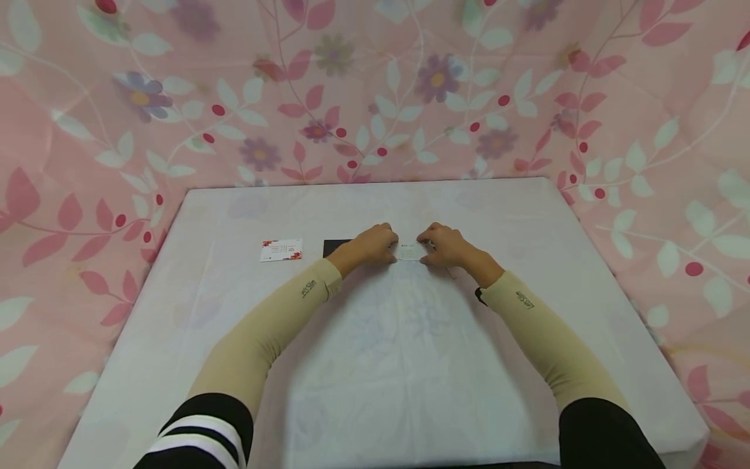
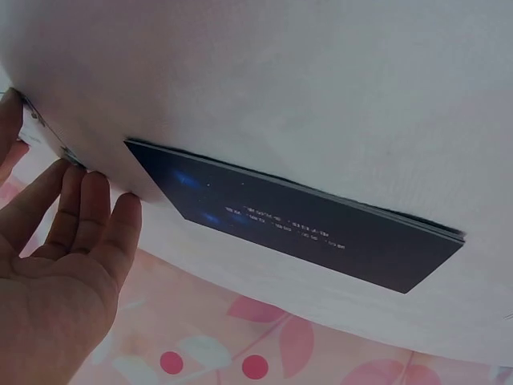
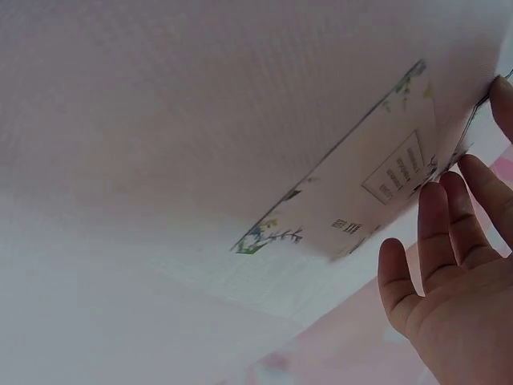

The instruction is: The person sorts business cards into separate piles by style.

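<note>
A pale card with small print (image 1: 409, 252) lies between the two hands on the white table. My left hand (image 1: 375, 244) holds its left end, thumb at the near corner and fingers at the far one. The right end is held the same way by my right hand (image 1: 446, 246). Beside the left hand is a dark card with blue glints (image 2: 296, 216), partly covered by that hand in the head view. Under the right hand, a white card with a floral border (image 3: 345, 184) shows in the right wrist view; the hand mostly hides it from the head camera.
To the left, a white card with red flower corners (image 1: 281, 250) lies flat. A white cloth covers the table (image 1: 375, 365). Pink floral fabric (image 1: 375, 85) hangs behind and around it.
</note>
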`<state>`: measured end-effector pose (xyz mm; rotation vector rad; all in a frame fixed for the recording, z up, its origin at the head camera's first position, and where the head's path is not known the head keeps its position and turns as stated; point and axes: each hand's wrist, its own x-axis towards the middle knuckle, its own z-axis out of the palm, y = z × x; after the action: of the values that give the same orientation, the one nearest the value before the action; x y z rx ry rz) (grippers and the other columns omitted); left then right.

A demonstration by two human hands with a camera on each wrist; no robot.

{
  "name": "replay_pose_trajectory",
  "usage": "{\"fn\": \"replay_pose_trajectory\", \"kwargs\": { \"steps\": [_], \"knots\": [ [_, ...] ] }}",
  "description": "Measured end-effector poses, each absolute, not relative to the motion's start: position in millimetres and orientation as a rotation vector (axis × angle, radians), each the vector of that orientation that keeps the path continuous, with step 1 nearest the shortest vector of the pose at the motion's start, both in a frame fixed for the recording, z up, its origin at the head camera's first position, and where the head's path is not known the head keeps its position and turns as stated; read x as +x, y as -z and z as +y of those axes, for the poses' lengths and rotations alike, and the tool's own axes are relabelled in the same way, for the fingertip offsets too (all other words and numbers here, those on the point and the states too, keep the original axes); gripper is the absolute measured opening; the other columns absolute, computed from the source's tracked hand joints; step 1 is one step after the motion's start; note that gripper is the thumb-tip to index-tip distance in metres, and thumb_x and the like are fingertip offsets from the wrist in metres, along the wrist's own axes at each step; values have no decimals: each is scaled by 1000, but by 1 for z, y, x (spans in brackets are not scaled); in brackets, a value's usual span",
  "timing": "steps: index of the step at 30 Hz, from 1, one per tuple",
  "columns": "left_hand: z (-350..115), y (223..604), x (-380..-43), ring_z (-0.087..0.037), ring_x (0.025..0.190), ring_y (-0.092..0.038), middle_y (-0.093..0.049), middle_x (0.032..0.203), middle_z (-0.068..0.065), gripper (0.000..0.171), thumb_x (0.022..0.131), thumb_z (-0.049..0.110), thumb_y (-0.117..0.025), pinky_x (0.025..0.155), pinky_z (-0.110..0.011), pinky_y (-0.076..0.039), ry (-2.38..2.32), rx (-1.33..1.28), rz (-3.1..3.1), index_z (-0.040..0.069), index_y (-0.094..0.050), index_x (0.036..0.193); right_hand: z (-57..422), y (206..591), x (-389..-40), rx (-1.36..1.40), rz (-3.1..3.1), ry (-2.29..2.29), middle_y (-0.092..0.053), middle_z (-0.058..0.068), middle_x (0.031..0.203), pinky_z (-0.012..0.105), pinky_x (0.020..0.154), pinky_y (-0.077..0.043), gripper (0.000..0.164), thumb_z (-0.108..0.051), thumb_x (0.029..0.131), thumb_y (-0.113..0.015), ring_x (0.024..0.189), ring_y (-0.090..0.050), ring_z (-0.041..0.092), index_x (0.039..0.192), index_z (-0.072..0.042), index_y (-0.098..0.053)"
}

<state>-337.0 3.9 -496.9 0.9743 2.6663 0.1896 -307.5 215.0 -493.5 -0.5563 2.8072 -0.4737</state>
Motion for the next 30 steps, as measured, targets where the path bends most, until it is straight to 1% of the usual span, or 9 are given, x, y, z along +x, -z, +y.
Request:
{"fn": "replay_pose_trajectory", "kwargs": {
  "steps": [8,11,14,17,19,22,24,27,30],
  "knots": [
    [5,494,-335,-22,109,-53,-55,127,-12,57,91,35,-69,96,-37,-46,-224,943,2644,7,-54,138,217,496,-306,-576,2818,498,-57,14,125,51,92,-45,62,-29,83,-75,108,-58,29,137,-7,-55],
    [3,495,-335,-23,114,-54,-54,131,-13,57,93,34,-67,100,-39,-46,-268,958,2646,8,-52,141,220,496,-303,-573,2851,542,-55,18,130,51,91,-48,64,-31,87,-72,111,-60,32,142,-6,-50],
    [0,495,-333,-26,124,-51,-50,139,-14,59,95,39,-64,105,-42,-44,-298,996,2681,11,-48,145,224,494,-296,-583,2909,575,-48,21,139,56,95,-46,65,-34,90,-68,119,-56,37,144,-6,-46],
    [-4,492,-328,-29,138,-42,-40,151,-13,69,95,52,-59,112,-49,-37,-288,1049,2751,18,-39,151,229,490,-287,-608,2971,575,-37,22,149,64,101,-38,72,-40,91,-66,127,-49,41,149,-8,-40],
    [-6,490,-322,-32,145,-32,-28,160,-12,79,93,63,-53,116,-55,-28,-248,1085,2790,23,-29,156,233,488,-280,-626,3009,542,-26,22,157,68,103,-33,78,-45,91,-65,132,-44,42,153,-10,-32],
    [-11,486,-311,-34,151,-18,-8,166,-11,89,89,75,-45,119,-61,-14,-190,1133,2811,30,-14,159,241,484,-267,-615,3046,493,-9,20,164,71,106,-28,90,-51,90,-65,139,-36,44,158,-14,-20],
    [-16,486,-302,-34,152,-12,3,167,-11,92,88,79,-39,118,-64,-8,-155,1172,2812,32,-7,160,249,483,-258,-591,3060,461,1,18,165,71,108,-25,96,-55,88,-65,144,-28,45,160,-17,-12],
    [-27,487,-289,-33,154,-5,14,166,-8,94,87,83,-32,118,-64,-3,-103,1208,2800,34,2,159,260,483,-243,-549,3063,447,11,17,165,71,110,-18,103,-59,87,-64,147,-17,48,160,-20,-5],
    [-39,490,-276,-32,154,-1,19,165,-7,95,86,85,-26,118,-65,-3,-26,1240,2791,32,7,159,270,485,-229,-524,3048,452,17,17,164,70,112,-12,106,-61,86,-64,148,-12,49,160,-20,-1]
  ]
}}
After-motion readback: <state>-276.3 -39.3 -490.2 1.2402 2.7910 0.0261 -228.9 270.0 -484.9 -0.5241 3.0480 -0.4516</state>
